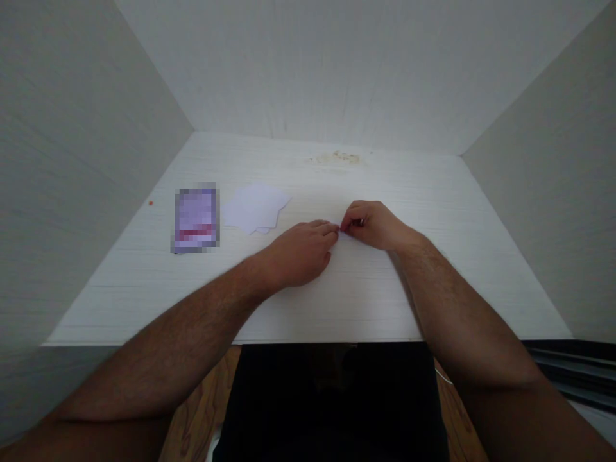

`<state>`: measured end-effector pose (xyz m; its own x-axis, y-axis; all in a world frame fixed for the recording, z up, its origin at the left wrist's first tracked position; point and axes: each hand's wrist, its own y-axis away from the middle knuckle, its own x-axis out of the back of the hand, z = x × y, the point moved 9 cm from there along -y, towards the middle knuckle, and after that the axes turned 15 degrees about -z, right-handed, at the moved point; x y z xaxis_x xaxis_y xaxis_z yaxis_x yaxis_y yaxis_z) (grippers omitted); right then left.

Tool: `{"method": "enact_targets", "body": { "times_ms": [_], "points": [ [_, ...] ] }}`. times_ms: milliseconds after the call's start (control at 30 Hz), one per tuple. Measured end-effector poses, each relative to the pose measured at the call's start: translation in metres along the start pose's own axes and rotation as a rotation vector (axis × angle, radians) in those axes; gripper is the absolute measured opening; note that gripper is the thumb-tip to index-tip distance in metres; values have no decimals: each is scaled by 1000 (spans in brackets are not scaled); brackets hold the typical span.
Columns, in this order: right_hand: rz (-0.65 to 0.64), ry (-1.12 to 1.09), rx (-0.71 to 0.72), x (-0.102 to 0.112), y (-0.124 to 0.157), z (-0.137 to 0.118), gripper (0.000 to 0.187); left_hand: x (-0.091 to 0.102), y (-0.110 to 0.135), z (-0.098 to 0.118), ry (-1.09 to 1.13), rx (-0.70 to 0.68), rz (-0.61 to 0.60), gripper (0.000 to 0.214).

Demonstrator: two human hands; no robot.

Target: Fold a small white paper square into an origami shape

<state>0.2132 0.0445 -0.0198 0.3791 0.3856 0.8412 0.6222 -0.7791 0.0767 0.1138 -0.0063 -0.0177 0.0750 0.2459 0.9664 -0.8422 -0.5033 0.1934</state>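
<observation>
My left hand (304, 255) rests palm down on the white table, fingers bent and held together, the tips meeting those of my right hand. My right hand (373, 224) makes a pinch, thumb against forefinger, just above the tabletop. A tiny pale violet sliver (339, 228), perhaps the edge of some paper, shows where the fingertips of both hands meet; the rest of it is hidden under the fingers. Several loose white paper sheets (256, 204) lie overlapping beyond and to the left of my left hand.
At the left, a blurred-out purple rectangular item (195, 212) with a red band lies on the white table (298, 314). A small red speck (151, 203) is near the left wall. Yellowish stains (339, 157) mark the back. Pale walls enclose three sides.
</observation>
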Motion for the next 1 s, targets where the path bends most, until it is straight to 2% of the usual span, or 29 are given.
{"method": "enact_targets", "body": {
  "times_ms": [467, 1000],
  "points": [
    [11, 35, -130, 2, 0, 8, 13, 1, 0, 3, -1, -68, 9, 33],
    [42, 7, -85, 2, -1, 11, 15, 2, 0, 1, 0, -61, -24, 39]
  ]
}}
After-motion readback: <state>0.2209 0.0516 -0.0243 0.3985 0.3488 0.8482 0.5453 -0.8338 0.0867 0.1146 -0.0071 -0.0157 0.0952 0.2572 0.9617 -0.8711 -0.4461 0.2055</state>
